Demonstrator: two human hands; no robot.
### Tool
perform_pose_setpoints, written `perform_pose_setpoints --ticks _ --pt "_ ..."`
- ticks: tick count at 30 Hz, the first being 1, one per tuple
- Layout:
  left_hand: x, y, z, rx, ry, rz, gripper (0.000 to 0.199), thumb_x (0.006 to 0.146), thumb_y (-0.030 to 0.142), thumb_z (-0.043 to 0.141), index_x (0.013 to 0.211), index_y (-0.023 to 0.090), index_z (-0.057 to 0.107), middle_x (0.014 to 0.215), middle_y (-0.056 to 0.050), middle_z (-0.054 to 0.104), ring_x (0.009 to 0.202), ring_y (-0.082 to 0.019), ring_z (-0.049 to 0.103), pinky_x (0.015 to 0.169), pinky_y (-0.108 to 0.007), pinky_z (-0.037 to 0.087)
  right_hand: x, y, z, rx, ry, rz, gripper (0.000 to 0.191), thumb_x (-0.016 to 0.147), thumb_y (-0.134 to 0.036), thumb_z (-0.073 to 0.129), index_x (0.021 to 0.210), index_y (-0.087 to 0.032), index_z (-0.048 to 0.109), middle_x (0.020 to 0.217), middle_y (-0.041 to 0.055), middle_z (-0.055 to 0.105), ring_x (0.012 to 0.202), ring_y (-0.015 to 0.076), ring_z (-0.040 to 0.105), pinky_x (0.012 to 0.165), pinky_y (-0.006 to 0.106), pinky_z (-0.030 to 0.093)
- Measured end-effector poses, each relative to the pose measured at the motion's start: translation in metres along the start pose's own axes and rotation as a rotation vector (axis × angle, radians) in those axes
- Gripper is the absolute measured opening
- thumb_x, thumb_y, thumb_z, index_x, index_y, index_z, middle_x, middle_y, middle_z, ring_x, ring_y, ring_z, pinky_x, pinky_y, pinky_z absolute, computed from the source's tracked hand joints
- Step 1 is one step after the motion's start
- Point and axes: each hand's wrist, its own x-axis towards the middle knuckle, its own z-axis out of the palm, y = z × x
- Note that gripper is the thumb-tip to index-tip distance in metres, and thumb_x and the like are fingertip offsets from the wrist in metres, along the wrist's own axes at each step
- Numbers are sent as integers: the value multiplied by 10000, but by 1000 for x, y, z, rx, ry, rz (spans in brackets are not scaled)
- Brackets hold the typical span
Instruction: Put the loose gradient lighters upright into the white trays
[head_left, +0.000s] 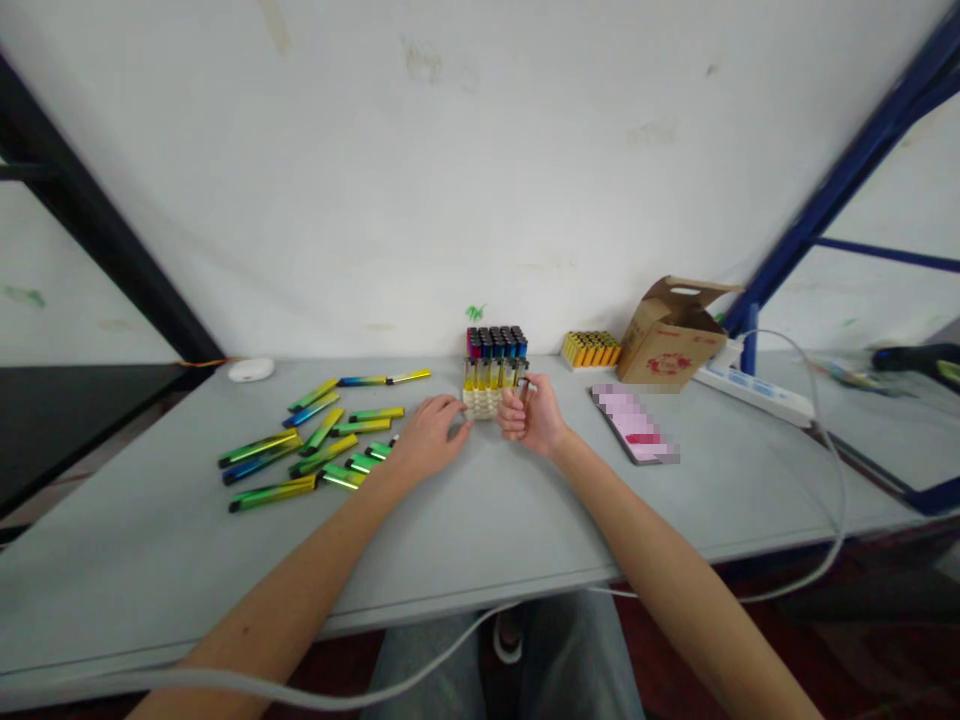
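Note:
A white rack (480, 404) stands near the wall, its rear rows filled with dark-topped purple and blue lighters (495, 344) and a row of yellow ones in front. My right hand (531, 416) is at the rack's right front corner, its fingers curled round a small lighter (524, 386) that shows only in part. Beside the rack's left front corner is my left hand (435, 437), palm down, fingers apart, holding nothing. Several green, yellow and blue lighters (322, 430) lie scattered on the tabletop to the left.
The grey table (480, 540) also bears a phone (628, 425), a tray of yellow cylinders (592, 350), an open cardboard box (667, 340), a power strip (757, 394) and a white case (251, 370). A white cable (841, 480) loops at the right.

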Motion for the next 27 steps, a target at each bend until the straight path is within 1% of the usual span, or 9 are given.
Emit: perform_pose_setpoints --ticks 5,8,11,17,21,27 --pt "0 -1 1 12 -2 -14 261 901 259 471 1089 168 628 1094 -110 635 1053 -265 578 989 -434 467 1 -2 3 17 82 -30 459 882 -519 208 537 -225 277 449 -74 187 392 86 107 344 182 125" --pt "1 -1 1 15 -8 -16 266 902 251 465 1096 163 623 1089 -109 635 1051 -261 579 988 -427 469 0 -5 5 22 138 -66 436 891 -484 195 549 -227 274 450 -74 191 390 88 103 343 182 117" --pt "1 0 1 8 -2 -5 265 902 244 463 1095 157 622 1084 -110 635 1045 -256 579 986 -425 470 0 -6 9 7 178 -72 418 901 -469 198 569 -227 277 453 -79 194 386 87 103 346 178 112" --pt "1 1 2 3 -12 -10 271 907 245 465 1105 140 618 1092 -117 633 1060 -263 571 995 -433 463 1 0 16 -84 221 -24 383 911 -412 170 602 -226 300 452 -84 212 373 87 104 350 175 103" --pt "0 1 2 -4 -10 -12 263 907 245 469 1102 152 620 1091 -115 633 1058 -259 574 989 -434 468 3 4 16 -135 239 -15 381 915 -404 176 605 -224 307 460 -86 214 369 82 114 361 184 87" --pt "-1 0 3 -13 -7 -7 268 913 257 468 1107 152 619 1100 -117 630 1056 -259 572 988 -435 469 4 4 13 -153 249 -25 395 905 -466 212 606 -225 307 465 -92 213 377 80 114 362 183 95"
